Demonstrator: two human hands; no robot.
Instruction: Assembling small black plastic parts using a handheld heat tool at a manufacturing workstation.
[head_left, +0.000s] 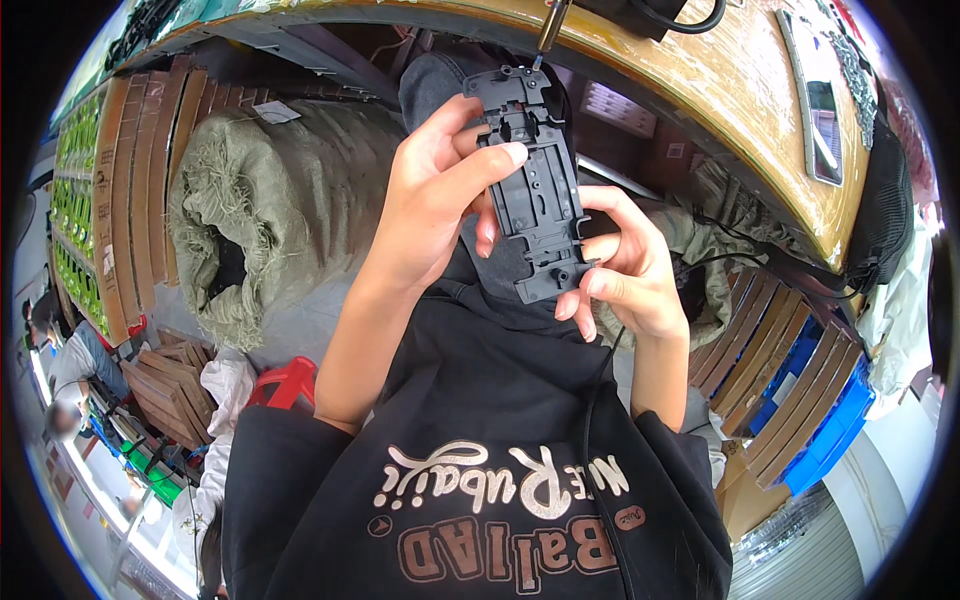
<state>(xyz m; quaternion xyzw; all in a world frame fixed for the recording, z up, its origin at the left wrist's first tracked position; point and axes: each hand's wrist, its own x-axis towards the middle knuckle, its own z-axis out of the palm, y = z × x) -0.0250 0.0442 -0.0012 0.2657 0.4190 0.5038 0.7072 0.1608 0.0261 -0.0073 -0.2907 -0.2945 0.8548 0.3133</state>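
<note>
A long black plastic chassis plate [537,190] with slots, ribs and screw posts is held up over my lap in both hands. My left hand [447,180] grips its left edge near the upper part, thumb laid across the face. At the lower right corner, my right hand [630,265] pinches the plate between thumb and fingers. The tip of a screwdriver bit [550,35] points down at the plate's top right corner, touching or very close to it; its upper part is cut off by the frame.
A wooden workbench [690,75] curves across the top, bearing a flat phone-like device [812,100] and a heap of small metal parts [850,70]. Woven sack [290,190] stands left. Cardboard stacks [130,190], a red stool [285,383] and blue crates [825,425] stand around.
</note>
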